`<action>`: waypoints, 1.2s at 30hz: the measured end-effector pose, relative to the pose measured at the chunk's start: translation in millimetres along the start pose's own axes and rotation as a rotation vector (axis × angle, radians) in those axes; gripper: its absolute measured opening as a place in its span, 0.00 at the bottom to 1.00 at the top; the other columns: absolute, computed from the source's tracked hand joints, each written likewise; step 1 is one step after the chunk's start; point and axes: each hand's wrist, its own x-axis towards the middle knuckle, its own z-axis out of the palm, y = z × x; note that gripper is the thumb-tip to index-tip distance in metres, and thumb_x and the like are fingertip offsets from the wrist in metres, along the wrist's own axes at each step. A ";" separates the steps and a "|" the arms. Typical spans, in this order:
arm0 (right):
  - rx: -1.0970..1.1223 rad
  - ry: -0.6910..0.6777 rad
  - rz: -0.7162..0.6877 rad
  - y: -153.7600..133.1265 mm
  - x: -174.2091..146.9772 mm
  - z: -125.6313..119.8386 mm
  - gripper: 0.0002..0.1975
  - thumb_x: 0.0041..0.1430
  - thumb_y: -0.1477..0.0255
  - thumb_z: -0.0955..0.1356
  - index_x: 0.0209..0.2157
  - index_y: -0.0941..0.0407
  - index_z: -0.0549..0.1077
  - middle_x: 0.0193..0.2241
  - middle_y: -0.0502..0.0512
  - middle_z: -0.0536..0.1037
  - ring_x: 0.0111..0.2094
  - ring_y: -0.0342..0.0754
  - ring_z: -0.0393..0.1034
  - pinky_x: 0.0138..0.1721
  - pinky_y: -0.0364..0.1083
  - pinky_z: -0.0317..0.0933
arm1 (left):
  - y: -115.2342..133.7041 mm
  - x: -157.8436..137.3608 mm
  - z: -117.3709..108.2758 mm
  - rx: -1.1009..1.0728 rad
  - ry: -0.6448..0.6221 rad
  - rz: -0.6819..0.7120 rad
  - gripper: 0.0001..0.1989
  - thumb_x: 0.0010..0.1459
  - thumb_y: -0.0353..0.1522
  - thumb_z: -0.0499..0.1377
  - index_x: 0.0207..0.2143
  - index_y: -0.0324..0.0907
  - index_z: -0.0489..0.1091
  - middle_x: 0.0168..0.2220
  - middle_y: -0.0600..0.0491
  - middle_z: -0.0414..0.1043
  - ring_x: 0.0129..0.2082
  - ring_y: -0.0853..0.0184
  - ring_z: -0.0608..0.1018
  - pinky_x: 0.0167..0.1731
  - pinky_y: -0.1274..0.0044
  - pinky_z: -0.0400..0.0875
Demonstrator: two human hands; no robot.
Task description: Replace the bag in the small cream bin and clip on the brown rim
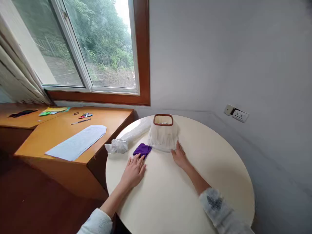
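Observation:
My left hand point(134, 170) lies flat on the round table, fingers spread, its fingertips at the near edge of a folded purple cloth point(142, 149). My right hand point(179, 156) is at the lower right side of a small trash bin point(163, 138), fingers apart and touching the bag near its base. The bin has a brown rectangular rim and is wrapped in a whitish translucent plastic bag. Something pale shows inside the opening, too small to name. To the bin's left, a clear plastic bag point(118, 146) trails across the table and bunches at the edge.
The round cream table point(219, 162) stands against the wall. At left, a wooden desk point(97, 113) holds papers point(79, 143), a pen point(81, 121), small coloured items point(85, 115) and a dark cloth-like item point(23, 113). A wall socket point(240, 115) is at right.

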 end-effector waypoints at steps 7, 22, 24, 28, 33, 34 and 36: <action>0.014 -0.004 -0.043 -42.8 29.5 24.0 0.33 0.59 0.66 0.53 0.62 0.64 0.37 0.62 0.60 0.45 0.62 0.51 0.41 0.57 0.52 0.43 | -1.7 -3.0 1.1 -0.003 0.044 0.003 0.24 0.61 0.40 0.42 0.56 0.41 0.56 0.58 0.44 0.56 0.58 0.57 0.58 0.57 0.60 0.50; -0.189 0.064 -0.325 -13.4 -26.5 -20.3 0.28 0.61 0.63 0.52 0.62 0.56 0.43 0.62 0.53 0.50 0.62 0.45 0.39 0.60 0.51 0.36 | 9.0 -5.4 -8.4 -0.029 0.093 0.168 0.26 0.60 0.41 0.45 0.59 0.44 0.52 0.62 0.46 0.48 0.61 0.54 0.51 0.58 0.58 0.44; -0.273 0.000 -0.371 -2.9 -48.1 -37.4 0.29 0.61 0.58 0.51 0.62 0.53 0.42 0.63 0.51 0.46 0.63 0.47 0.35 0.60 0.53 0.33 | 22.0 -2.3 -12.4 -0.053 0.069 0.265 0.28 0.59 0.43 0.45 0.60 0.46 0.48 0.63 0.48 0.44 0.62 0.54 0.49 0.58 0.57 0.43; -0.389 -0.148 -0.397 14.7 -86.7 -57.4 0.32 0.60 0.52 0.50 0.62 0.48 0.40 0.64 0.49 0.39 0.63 0.49 0.29 0.60 0.55 0.27 | 52.2 5.8 -14.3 -0.086 -0.041 0.401 0.31 0.59 0.47 0.43 0.62 0.49 0.42 0.64 0.51 0.42 0.63 0.55 0.46 0.58 0.56 0.39; -0.393 -0.281 -0.356 27.6 -110.1 -55.0 0.30 0.60 0.52 0.47 0.62 0.46 0.40 0.64 0.47 0.38 0.63 0.48 0.29 0.60 0.55 0.26 | 68.4 6.9 -2.9 -0.094 -0.180 0.415 0.30 0.59 0.49 0.40 0.62 0.50 0.41 0.64 0.50 0.41 0.63 0.56 0.47 0.58 0.55 0.39; -0.389 -0.280 -0.349 28.3 -111.5 -53.6 0.30 0.60 0.52 0.47 0.62 0.46 0.41 0.63 0.48 0.39 0.63 0.48 0.29 0.60 0.55 0.26 | 68.7 6.1 -1.1 -0.095 -0.188 0.408 0.30 0.60 0.49 0.40 0.62 0.50 0.42 0.64 0.50 0.41 0.63 0.56 0.47 0.58 0.55 0.39; -0.381 -0.266 -0.342 28.5 -112.6 -51.6 0.30 0.60 0.52 0.46 0.61 0.46 0.42 0.63 0.47 0.40 0.63 0.48 0.30 0.60 0.55 0.25 | 68.4 4.4 0.6 -0.097 -0.186 0.395 0.30 0.59 0.49 0.40 0.62 0.50 0.42 0.64 0.50 0.41 0.63 0.57 0.47 0.58 0.56 0.39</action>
